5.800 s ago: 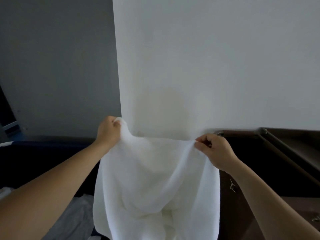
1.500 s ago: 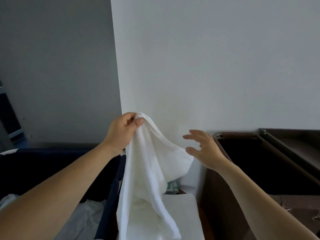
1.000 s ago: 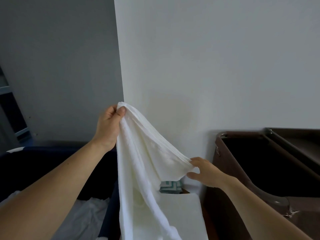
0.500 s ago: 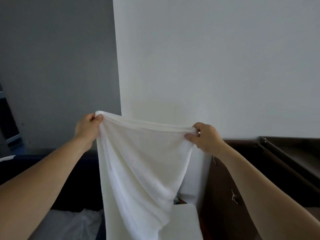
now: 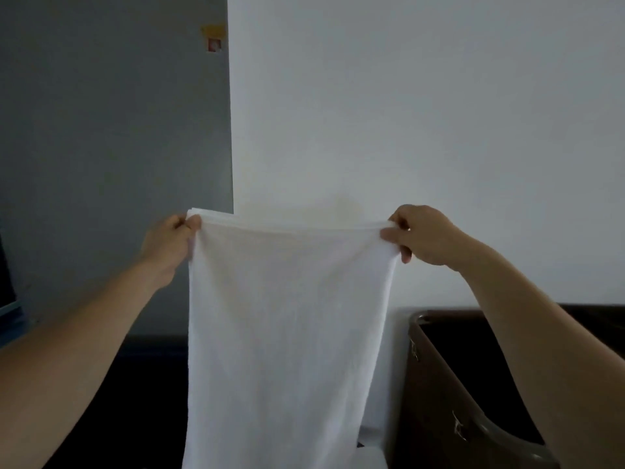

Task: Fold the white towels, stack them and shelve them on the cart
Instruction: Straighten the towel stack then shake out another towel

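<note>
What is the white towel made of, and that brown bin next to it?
White towel: soft woven cloth, probably cotton; matte, limp, hanging from both hands. Brown bin: looks like hard plastic, since its rounded rim shines slightly; not certain.

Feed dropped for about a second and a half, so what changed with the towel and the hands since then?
The right hand, open and off the towel then, took a top corner and pulled right; the left hand moved left. The top edge is now stretched level. The left hand kept its grip throughout.
</note>
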### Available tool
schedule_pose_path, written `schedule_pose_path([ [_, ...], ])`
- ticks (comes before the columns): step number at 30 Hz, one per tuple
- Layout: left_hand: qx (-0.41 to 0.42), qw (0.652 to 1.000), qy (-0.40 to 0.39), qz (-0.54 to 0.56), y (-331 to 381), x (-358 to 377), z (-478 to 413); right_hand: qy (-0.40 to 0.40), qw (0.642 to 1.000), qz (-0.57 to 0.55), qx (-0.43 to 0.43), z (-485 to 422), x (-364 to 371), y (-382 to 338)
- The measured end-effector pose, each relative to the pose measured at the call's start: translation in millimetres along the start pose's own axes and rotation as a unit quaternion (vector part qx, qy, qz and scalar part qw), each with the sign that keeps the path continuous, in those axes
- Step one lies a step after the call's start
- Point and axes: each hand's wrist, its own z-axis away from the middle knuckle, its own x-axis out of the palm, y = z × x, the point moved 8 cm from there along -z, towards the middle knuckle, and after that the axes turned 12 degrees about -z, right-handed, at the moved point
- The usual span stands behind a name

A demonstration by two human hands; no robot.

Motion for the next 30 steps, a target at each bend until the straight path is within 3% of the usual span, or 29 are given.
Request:
schedule_pose_path([
  [2, -0.001, 0.998, 0.012, 0.056, 9, -5, -3, 0.025, 0.999, -0.044, 0.009, 2, -4, -7],
  [5, 0.012, 0.999, -0.025, 0.029, 14, -2, -4, -0.099, 0.993, 0.012, 0.07, 12, 18, 3],
  [6, 0.021, 0.999, -0.034, 0.014, 14, 1, -2, -0.103, 0.992, 0.023, 0.064, 14, 13, 2],
  [7, 0.032, 0.999, -0.029, 0.012, 17, 3, -1, -0.076, 0.996, 0.016, 0.045, 13, 1, -3],
  [10, 0.056, 0.997, 0.042, 0.041, 35, -1, 3, 0.102, 0.993, -0.051, -0.035, 11, -42, -24],
  [11, 0.054, 0.997, 0.038, 0.046, 40, 1, 2, 0.113, 0.991, -0.065, -0.028, 12, -42, -24],
  [14, 0.059, 0.998, -0.027, 0.009, 42, 11, 1, -0.006, 0.998, -0.032, 0.046, 16, -16, -4],
  [15, 0.068, 0.997, -0.04, 0.002, 42, 13, 3, -0.009, 0.999, -0.028, 0.045, 19, -20, -2],
  [19, 0.058, 0.994, -0.029, 0.083, 46, 18, 10, 0.122, 0.989, -0.074, -0.025, 18, -58, -12],
  [23, 0.017, 0.993, -0.094, 0.076, 27, 27, 9, 0.026, 0.995, -0.097, 0.007, 18, -37, 7],
  [25, 0.001, 0.988, -0.132, 0.084, 16, 33, 14, 0.03, 0.994, -0.103, 0.014, 21, -34, 12],
  [27, -0.019, 0.984, -0.137, 0.116, 10, 37, 15, 0.031, 0.99, -0.135, 0.031, 22, -26, 18],
  [30, -0.053, 0.978, -0.148, 0.136, 0, 41, 17, -0.042, 0.977, -0.184, 0.096, 25, -2, 34],
])
